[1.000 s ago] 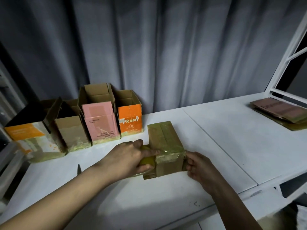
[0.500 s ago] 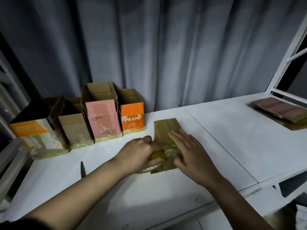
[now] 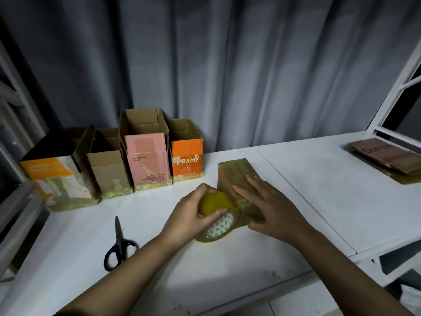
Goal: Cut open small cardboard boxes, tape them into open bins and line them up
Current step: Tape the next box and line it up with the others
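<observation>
Since a second ago: right hand (image 3: 271, 210) has come off the near end of the brown cardboard box (image 3: 237, 176) and now lies flat on its taped top, fingers straight and spread. Left hand (image 3: 196, 215) still curls round the yellow tape roll (image 3: 217, 215), which has come clear of the box's left side, its patterned core now showing. Scissors (image 3: 118, 245) show in full now, earlier only their tip.

Box lies on its side at mid worktop (image 3: 319, 179), long axis running near to far, tape roll touching its near left corner.

Surface: white worktop, a seam running near to far just right of the box. Grey curtain (image 3: 227, 65) hangs behind. White frame (image 3: 391, 92) at far right.

Far left, along the curtain: four open bins in a row, touching — white-and-orange bin (image 3: 57, 179), plain brown bin (image 3: 109, 172), pink bin (image 3: 148, 160), orange bin (image 3: 186, 158). Small gap between the orange bin and the box.

Far right: flattened cardboard (image 3: 385, 158), well apart from the hands.

Scissors lie closed on the near left, blades pointing far, apart from the left forearm. Open worktop between box and flattened cardboard; near edge runs under both forearms.
</observation>
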